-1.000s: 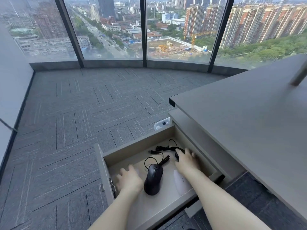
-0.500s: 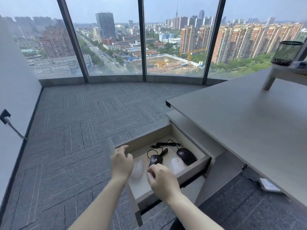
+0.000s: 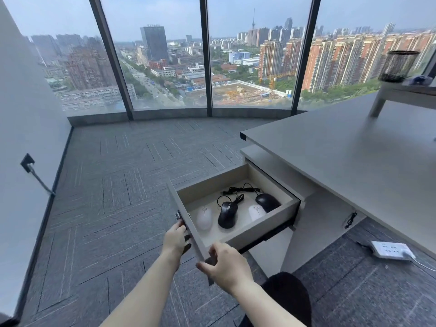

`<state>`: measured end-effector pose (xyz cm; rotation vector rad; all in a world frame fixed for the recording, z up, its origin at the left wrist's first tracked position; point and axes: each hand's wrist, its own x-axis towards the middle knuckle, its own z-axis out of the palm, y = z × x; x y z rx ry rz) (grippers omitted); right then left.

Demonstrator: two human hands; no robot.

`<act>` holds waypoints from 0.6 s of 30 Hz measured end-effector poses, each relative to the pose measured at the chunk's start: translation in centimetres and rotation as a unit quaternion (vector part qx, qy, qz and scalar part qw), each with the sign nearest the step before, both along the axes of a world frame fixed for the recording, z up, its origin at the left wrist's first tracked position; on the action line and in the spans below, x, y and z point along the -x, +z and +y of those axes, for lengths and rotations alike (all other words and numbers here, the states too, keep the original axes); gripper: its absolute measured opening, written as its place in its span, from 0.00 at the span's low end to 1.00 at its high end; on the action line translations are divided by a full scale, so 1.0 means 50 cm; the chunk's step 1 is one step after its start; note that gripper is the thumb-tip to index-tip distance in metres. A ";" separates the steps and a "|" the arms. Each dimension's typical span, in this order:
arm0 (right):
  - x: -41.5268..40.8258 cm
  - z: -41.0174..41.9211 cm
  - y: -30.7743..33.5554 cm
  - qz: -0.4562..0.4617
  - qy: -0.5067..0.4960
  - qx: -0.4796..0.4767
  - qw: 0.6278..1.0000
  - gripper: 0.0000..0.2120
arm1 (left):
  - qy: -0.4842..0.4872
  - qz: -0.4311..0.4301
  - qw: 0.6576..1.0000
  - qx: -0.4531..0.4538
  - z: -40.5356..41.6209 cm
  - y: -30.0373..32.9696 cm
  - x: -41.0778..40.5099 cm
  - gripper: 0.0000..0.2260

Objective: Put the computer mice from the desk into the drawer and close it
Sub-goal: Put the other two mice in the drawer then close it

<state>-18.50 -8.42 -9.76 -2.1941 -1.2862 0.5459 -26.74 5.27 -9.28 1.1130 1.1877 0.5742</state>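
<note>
Both arms stretched forward and down, left hand curled around the front panel of the open drawer, right hand gripping its near corner, four mice side by side inside, the desk above bare of them.

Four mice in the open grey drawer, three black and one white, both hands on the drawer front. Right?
Not quite. The head view shows two black mice and two white mice, not three and one. The rest holds: four mice in the open grey drawer, with the left hand and right hand on its front panel.
</note>
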 end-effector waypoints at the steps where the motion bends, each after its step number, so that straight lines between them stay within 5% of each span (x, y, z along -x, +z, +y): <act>1: 0.000 0.001 -0.004 -0.001 -0.004 -0.003 1.000 0.20 | 0.001 -0.011 1.000 0.006 -0.001 0.002 -0.001 0.15; 9: -0.055 -0.006 -0.018 0.008 -0.054 -0.031 0.998 0.13 | -0.023 -0.053 0.998 0.039 -0.002 -0.001 -0.060 0.19; 18: -0.185 -0.037 -0.033 0.033 -0.176 -0.028 0.983 0.17 | -0.060 -0.078 0.993 0.059 -0.019 -0.002 -0.219 0.20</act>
